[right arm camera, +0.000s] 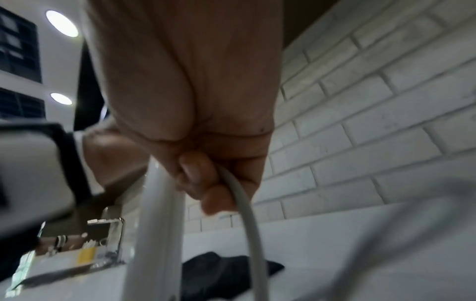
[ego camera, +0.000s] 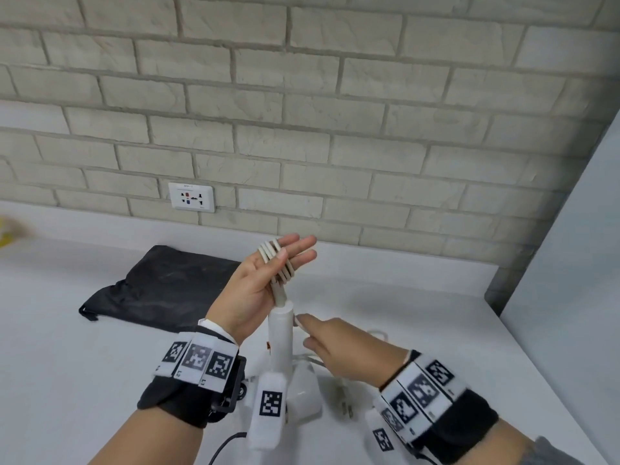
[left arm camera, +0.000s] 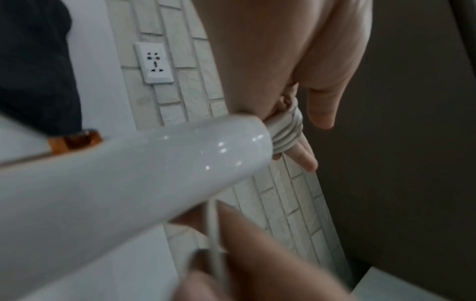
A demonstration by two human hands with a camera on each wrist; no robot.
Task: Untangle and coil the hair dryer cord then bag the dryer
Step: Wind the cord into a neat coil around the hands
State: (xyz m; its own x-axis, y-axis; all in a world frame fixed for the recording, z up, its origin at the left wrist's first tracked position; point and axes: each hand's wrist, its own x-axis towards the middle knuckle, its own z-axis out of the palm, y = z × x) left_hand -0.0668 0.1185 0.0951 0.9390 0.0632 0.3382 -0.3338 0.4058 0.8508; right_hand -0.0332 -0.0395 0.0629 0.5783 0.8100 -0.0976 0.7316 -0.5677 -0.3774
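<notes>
The white hair dryer (ego camera: 281, 333) stands handle-up over the white counter (ego camera: 100, 364), between my two hands. My left hand (ego camera: 258, 280) is raised above the handle with its fingers straight. Several turns of the pale cord (ego camera: 267, 252) are wound round those fingers, and the thumb pinches them in place. The coil (left arm camera: 285, 132) sits right at the handle's end (left arm camera: 128, 173). My right hand (ego camera: 335, 344) is lower, just right of the handle, and pinches the loose run of cord (right arm camera: 247, 213). The black bag (ego camera: 161, 286) lies flat behind my left hand.
A wall socket (ego camera: 191, 197) sits in the brick wall behind the counter. A white panel (ego camera: 570, 263) closes the right side. What looks like the plug (ego camera: 345, 402) lies on the counter under my right wrist. A blurred yellow object (ego camera: 6, 233) is at the far left.
</notes>
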